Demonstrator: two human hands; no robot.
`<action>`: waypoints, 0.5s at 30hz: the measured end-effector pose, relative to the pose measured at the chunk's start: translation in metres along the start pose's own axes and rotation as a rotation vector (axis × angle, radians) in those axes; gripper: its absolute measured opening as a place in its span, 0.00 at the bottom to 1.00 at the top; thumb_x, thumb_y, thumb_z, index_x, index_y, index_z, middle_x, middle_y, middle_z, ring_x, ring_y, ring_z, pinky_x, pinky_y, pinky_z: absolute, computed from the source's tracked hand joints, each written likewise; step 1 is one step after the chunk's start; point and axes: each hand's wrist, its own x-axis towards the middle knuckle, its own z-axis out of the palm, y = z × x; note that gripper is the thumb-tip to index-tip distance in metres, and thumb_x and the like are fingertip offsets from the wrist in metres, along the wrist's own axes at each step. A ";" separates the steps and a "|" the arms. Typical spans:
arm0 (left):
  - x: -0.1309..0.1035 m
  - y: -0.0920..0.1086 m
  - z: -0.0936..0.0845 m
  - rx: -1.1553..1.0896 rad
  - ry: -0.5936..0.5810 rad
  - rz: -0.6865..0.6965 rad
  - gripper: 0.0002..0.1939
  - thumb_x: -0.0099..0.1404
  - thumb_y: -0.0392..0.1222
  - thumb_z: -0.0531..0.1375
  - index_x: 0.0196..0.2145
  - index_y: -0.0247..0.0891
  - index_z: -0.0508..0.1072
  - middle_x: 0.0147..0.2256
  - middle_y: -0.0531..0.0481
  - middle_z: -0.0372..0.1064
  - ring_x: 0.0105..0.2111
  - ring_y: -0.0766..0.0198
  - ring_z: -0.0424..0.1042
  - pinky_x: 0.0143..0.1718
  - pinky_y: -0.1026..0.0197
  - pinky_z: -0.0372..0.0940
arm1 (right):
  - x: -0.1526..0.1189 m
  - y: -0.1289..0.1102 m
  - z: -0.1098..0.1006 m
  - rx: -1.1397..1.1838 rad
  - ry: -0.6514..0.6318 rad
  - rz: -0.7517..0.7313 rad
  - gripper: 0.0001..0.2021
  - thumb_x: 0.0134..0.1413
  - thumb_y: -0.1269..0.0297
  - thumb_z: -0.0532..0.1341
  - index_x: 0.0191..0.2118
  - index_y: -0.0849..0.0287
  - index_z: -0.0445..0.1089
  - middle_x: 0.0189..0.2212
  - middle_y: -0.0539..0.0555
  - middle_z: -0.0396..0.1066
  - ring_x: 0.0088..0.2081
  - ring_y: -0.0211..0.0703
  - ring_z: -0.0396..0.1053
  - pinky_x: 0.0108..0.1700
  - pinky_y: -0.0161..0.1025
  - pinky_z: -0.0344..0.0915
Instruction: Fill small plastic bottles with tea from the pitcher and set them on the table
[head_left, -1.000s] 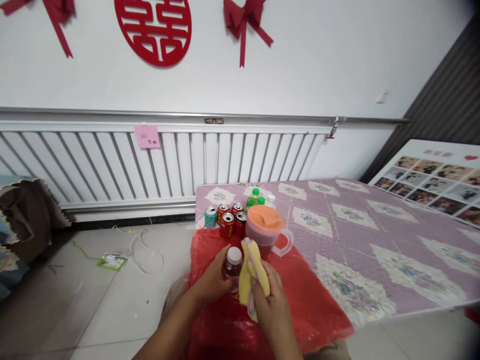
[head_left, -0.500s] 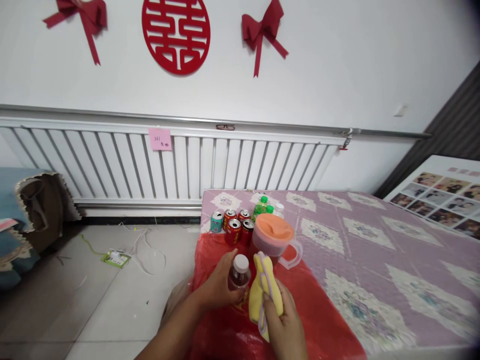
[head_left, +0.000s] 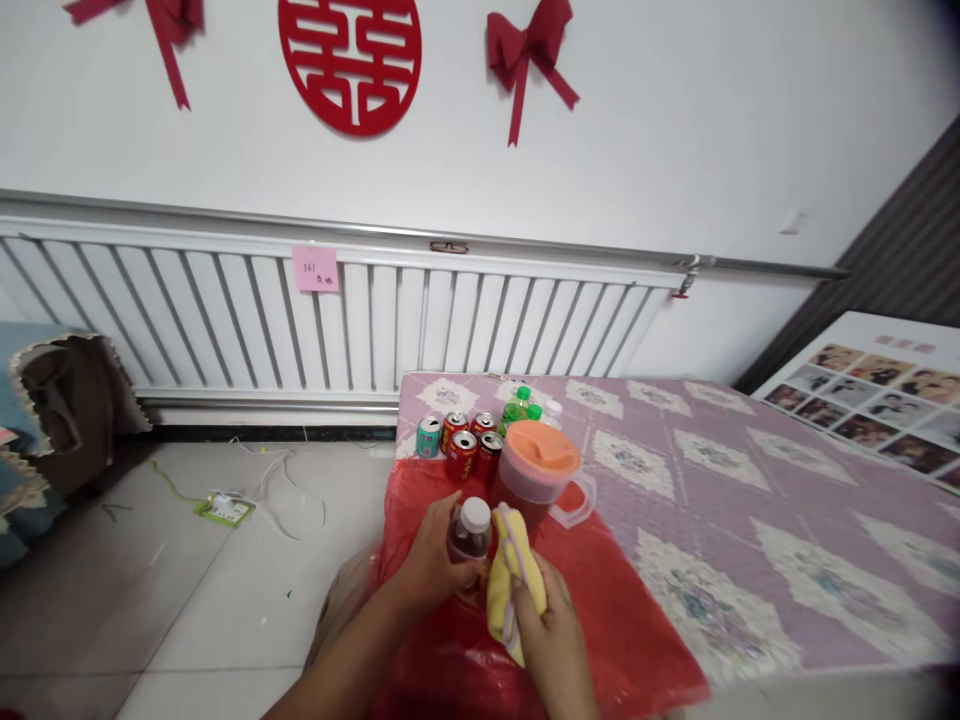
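My left hand (head_left: 433,562) is wrapped round a clear plastic bottle (head_left: 471,538) with a white cap, held upright over the red plastic sheet (head_left: 592,640). In my right hand (head_left: 551,630) is a folded yellow cloth (head_left: 511,590) with a pale purple edge. The cloth is beside the bottle's right side; whether they touch I cannot tell. Just beyond stands a clear pitcher (head_left: 525,490) with an orange lid (head_left: 544,450) and a handle on its right. The bottle's lower part is hidden by my fingers and the cloth.
Several red drink cans (head_left: 461,458) and a teal can (head_left: 428,438) stand left of the pitcher, with green-capped bottles (head_left: 516,408) behind. A purple quilted cover (head_left: 720,510) spreads right. A white radiator (head_left: 375,320) lines the wall. A power strip (head_left: 225,508) lies on the floor.
The view has shifted slightly, so everything sits a little further left and higher. The cloth has come nearer to the bottle. Both hands keep their holds.
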 end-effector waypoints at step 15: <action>0.004 0.015 -0.007 -0.195 -0.147 -0.058 0.34 0.55 0.41 0.68 0.58 0.37 0.65 0.54 0.41 0.72 0.51 0.47 0.72 0.50 0.49 0.70 | 0.030 -0.077 0.015 -0.470 -0.074 -0.515 0.29 0.48 0.78 0.56 0.57 0.50 0.70 0.59 0.60 0.66 0.55 0.60 0.62 0.55 0.60 0.66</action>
